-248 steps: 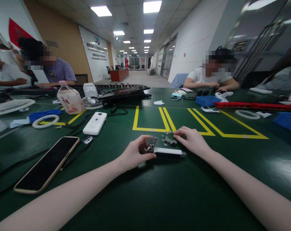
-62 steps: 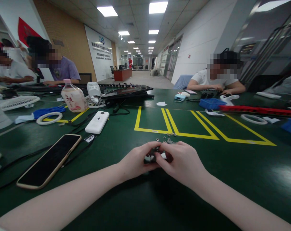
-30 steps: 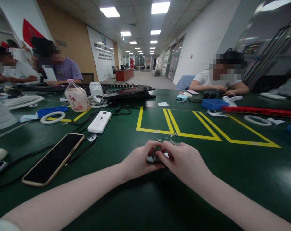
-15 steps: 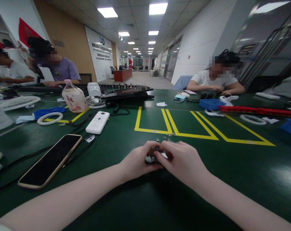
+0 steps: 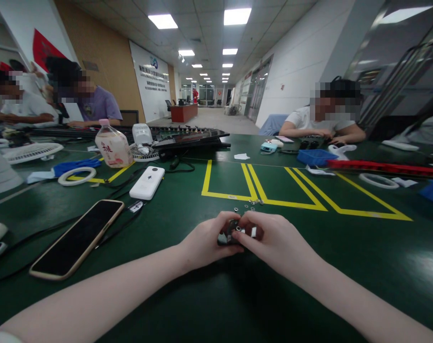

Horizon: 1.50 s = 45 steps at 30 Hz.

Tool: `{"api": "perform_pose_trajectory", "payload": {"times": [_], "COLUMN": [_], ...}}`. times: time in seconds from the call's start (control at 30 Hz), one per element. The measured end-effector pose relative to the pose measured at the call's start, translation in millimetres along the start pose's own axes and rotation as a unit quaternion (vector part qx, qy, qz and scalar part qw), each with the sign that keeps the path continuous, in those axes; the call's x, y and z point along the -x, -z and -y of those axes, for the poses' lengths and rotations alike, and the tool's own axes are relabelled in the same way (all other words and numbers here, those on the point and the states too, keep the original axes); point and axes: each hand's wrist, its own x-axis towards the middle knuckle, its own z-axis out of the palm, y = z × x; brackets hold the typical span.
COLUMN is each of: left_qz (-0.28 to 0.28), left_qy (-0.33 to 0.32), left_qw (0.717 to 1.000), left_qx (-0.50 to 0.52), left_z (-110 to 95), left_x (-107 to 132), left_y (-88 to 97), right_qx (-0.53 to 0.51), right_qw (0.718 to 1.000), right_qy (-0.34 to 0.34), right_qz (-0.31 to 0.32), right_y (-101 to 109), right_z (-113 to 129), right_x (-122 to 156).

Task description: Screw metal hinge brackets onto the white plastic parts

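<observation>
Green desk (image 5: 202, 305) fills most of the lower view, w/ yellow tape (image 5: 216, 195) lines beyond the hands; dark-screened phone (image 5: 78, 238) lies flat to the L. R hand (image 5: 273, 238) & L hand (image 5: 205, 240) meet mid-desk, nr side of the tape. L fingers are closed on a metal part (image 5: 223, 238), mostly hidden; can't tell if it touches the desk. R thumb & index are narrow abt a small ring (image 5: 238, 229) at the part; can't tell if it's pinched or seated. Loose washers (image 5: 236, 209) lie just past the hands. Poss. trouble, my guess: ring drops & gets lost among the washers if R fingertips slip, it being tiny; L hand tilting the part cd also knock it off. Vs approx. 8 s ago: R hand was apart, by the loose bits; now it's up against the part. Vs 0.5 s ago: ring now shows; R fingers hid that spot then.
</observation>
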Motion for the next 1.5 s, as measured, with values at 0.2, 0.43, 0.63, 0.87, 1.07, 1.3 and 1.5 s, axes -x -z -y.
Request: {"api": "perform_pose_trajectory", "payload": {"times": [0.2,0.43,0.63,0.87,1.07,1.3,1.5], "left_qz": [0.000,-0.002,0.005,-0.004,0.009,0.001,0.003], "left_qy": [-0.005,0.003,0.018,0.000,0.010,-0.004,0.001], "left_qw": [1.000,1.000,1.000,1.000,1.000,1.000,1.000], "left_qx": [0.000,-0.004,-0.001,0.015,0.014,-0.017,-0.021], "left_z": [-1.0,2.0,-0.3,1.3,0.9,3.0,0.2], "left_x": [0.4,0.3,-0.4,-0.3,0.1,0.4,-0.2], "left_y": [0.7,-1.6,-0.4,-1.4,-0.2,-3.5,-3.1], "right_qx": [0.011,0.029,0.039,0.084,0.062,0.135,0.194], "right_qw": [1.000,1.000,0.999,0.996,0.997,0.986,0.966], "right_qy": [0.006,-0.008,0.004,0.005,0.015,0.079,0.146], "right_qz": [-0.010,-0.005,-0.014,-0.026,-0.037,-0.059,-0.094], "right_y": [-0.6,0.6,-1.3,-3.9,1.1,-3.3,-13.2], "right_z": [0.7,1.8,0.3,1.9,-1.3,4.5,-2.9], "right_x": [1.0,-0.6,0.9,0.1,-0.5,0.3,-2.2]}}
